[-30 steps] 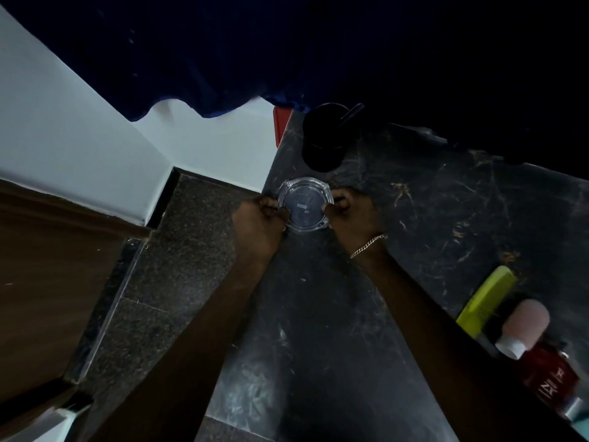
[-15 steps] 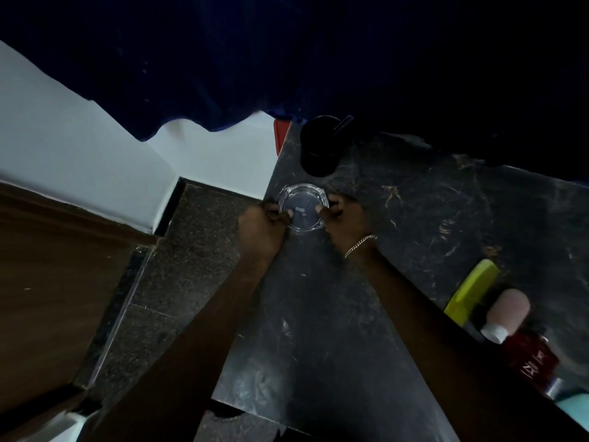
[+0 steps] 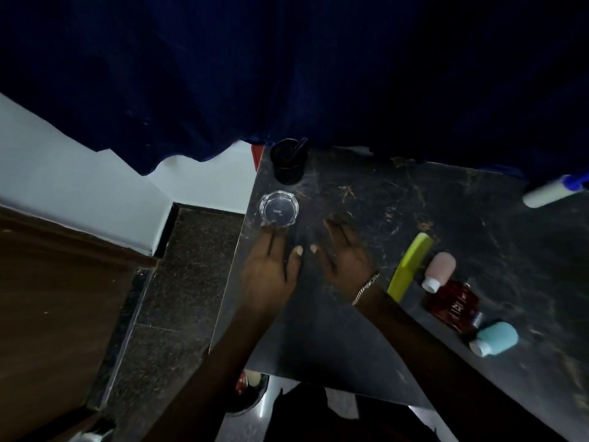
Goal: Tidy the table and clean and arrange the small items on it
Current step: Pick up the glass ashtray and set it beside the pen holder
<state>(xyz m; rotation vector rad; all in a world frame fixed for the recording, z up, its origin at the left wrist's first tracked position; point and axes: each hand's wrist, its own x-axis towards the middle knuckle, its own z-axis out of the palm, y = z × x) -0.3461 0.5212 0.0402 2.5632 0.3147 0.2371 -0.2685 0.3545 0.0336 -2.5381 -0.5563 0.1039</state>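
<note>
The right hand is flat over the dark table and holds nothing; the left hand touches with straight fingers the near rim of the glass ashtray. It stands by the far left corner, before a black cup.

A dark blue fabric curtain hangs over a plain white wall. Below the wall lies a speckled dark granite floor, with a brown wooden panel at its left.

Desk far edge hidden under blue curtain, right side cut by frame; red bottle label unreadable; black cup contents too dark.
</note>
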